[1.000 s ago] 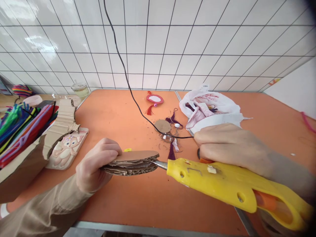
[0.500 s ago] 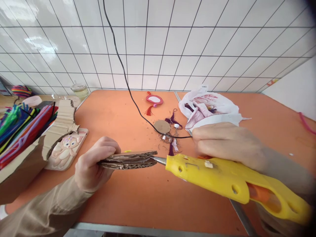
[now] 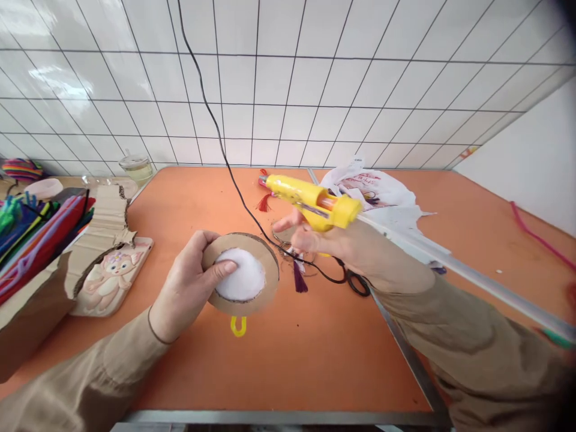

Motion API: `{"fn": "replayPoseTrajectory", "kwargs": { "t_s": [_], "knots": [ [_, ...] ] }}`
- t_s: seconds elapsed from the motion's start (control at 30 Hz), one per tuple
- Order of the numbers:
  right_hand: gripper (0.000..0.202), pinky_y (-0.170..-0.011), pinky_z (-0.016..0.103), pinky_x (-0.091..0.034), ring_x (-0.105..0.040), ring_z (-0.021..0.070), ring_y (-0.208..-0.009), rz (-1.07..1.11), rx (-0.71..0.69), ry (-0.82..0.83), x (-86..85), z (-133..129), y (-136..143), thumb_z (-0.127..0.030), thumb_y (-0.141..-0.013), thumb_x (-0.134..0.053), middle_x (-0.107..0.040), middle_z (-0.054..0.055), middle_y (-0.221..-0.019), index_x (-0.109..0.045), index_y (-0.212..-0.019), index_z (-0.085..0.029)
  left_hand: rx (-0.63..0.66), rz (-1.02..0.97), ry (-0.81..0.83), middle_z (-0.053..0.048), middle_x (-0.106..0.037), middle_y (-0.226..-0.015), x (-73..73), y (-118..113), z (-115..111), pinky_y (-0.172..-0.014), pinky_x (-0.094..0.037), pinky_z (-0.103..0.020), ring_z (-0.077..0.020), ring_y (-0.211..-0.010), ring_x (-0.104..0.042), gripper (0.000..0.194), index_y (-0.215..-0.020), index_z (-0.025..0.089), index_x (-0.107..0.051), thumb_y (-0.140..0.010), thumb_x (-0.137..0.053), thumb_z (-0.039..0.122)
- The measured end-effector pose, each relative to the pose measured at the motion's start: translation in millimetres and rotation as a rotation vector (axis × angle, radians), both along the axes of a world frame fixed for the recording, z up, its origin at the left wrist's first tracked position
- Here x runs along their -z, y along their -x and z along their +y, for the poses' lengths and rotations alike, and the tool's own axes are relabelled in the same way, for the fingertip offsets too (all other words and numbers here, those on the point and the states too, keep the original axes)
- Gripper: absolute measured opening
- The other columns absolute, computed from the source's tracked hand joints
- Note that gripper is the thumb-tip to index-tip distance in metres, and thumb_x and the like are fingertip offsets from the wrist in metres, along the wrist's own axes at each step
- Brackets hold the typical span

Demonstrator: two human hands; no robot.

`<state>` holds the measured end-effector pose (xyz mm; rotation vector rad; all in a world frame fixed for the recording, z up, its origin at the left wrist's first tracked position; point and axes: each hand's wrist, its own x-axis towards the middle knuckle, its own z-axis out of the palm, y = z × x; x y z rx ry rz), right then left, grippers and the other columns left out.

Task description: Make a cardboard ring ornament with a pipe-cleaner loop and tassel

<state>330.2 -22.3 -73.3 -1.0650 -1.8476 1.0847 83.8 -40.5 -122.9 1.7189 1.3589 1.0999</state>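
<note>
A: Hands first. Left?
B: Left hand (image 3: 189,279) is gripping a disc (image 3: 267,270), lower centre-left of the frame. Thumb is pressing on its white centre (image 3: 249,276). Disc is facing the camera.
A: Right?
B: Right hand (image 3: 326,240) is holding a yellow gun (image 3: 310,201), just right of centre. Thumb and index finger are reaching leftward, unwrapped; the rest of the grip is hiding behind gun and hand. Tip is pointing left, covering part of a red ornament (image 3: 264,203).
A: Close by?
B: Yellow loop (image 3: 238,326) is showing just below the disc; can't tell if they are touching. Purple tassel (image 3: 299,279) is lying between the hands. Scissors (image 3: 359,283) are sitting below the right wrist. Black cord (image 3: 213,117) is running from upper left down towards them.
A: Farther out?
B: White bag (image 3: 391,195) is lying beyond the right forearm. Pink strip (image 3: 540,240) is crossing the right edge. At left, torn cardboard (image 3: 105,213) is lying against a phone case (image 3: 112,279), pipe cleaners (image 3: 49,231) beside it. Cup (image 3: 137,168) is standing upper left, on the orange table's (image 3: 270,372) far side, near the wall.
</note>
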Motion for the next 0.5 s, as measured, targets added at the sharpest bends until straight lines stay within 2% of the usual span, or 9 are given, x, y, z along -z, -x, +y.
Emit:
{"fn": "replayPoseTrajectory", "kwargs": {
  "t_s": [0.07, 0.13, 0.23, 0.33, 0.37, 0.5],
  "knots": [
    [0.03, -0.071, 0.033, -0.054, -0.063, 0.0174, -0.083, 0.09, -0.028, 0.108, 1.7, 3, 11, -0.042, -0.078, -0.073, -0.064, 0.006, -0.096, -0.054, -0.085, -0.019, 0.007, 0.009, 0.029, -0.002, -0.063, -0.077, -5.6, -5, -3, -0.052, -0.046, -0.026, -0.0168, -0.066, -0.056, 0.035, -0.093, 0.018, -0.057, -0.076, -0.068, 0.047],
    [0.031, -0.079, 0.035, -0.052, -0.062, 0.0188, -0.087, 0.153, -0.049, 0.146, 6.0, 5, 18, -0.04, -0.073, -0.076, -0.064, 0.003, -0.088, -0.056, -0.085, -0.02, 0.002, 0.018, 0.063, -0.001, -0.063, -0.077, -13.0, -9, -6, -0.053, -0.046, -0.026, -0.0168, -0.066, -0.056, 0.035, -0.092, 0.018, -0.056, -0.076, -0.068, 0.048],
    [0.027, -0.072, 0.03, -0.048, -0.056, 0.0151, -0.077, 0.182, -0.011, 0.192, 10.7, 5, 24, -0.037, -0.073, -0.077, -0.056, -0.003, -0.079, -0.058, -0.085, -0.022, -0.005, 0.057, 0.132, -0.001, -0.064, -0.079, -23.7, -14, -10, -0.056, -0.045, -0.027, -0.0173, -0.069, -0.057, 0.034, -0.093, 0.019, -0.056, -0.077, -0.067, 0.046],
    [0.026, -0.067, 0.027, -0.042, -0.048, 0.0126, -0.074, 0.18, -0.029, 0.199, 9.3, 0, 27, -0.032, -0.071, -0.079, -0.048, -0.004, -0.081, -0.059, -0.085, -0.023, -0.003, 0.1, 0.146, -0.001, -0.064, -0.078, -30.7, -17, -10, -0.057, -0.043, -0.027, -0.0178, -0.069, -0.057, 0.032, -0.092, 0.02, -0.056, -0.076, -0.066, 0.045],
    [0.029, -0.068, 0.027, -0.041, -0.047, 0.0128, -0.075, 0.198, -0.031, 0.198, 8.5, -1, 28, -0.029, -0.069, -0.079, -0.048, -0.004, -0.083, -0.06, -0.091, -0.025, 0.0, 0.11, 0.15, 0.0, -0.064, -0.078, -32.1, -17, -10, -0.056, -0.043, -0.027, -0.0178, -0.068, -0.056, 0.032, -0.092, 0.02, -0.056, -0.075, -0.066, 0.045],
    [0.062, -0.065, 0.029, -0.04, -0.048, 0.0152, -0.072, 0.22, 0.019, 0.214, 11.6, -2, 30, -0.022, -0.068, -0.076, -0.049, -0.003, -0.082, -0.057, -0.126, -0.033, 0.004, 0.139, 0.181, 0.001, -0.063, -0.075, -35.8, -18, -10, -0.054, -0.041, -0.028, -0.0173, -0.065, -0.055, 0.029, -0.09, 0.02, -0.057, -0.075, -0.065, 0.044]
  ]
}}
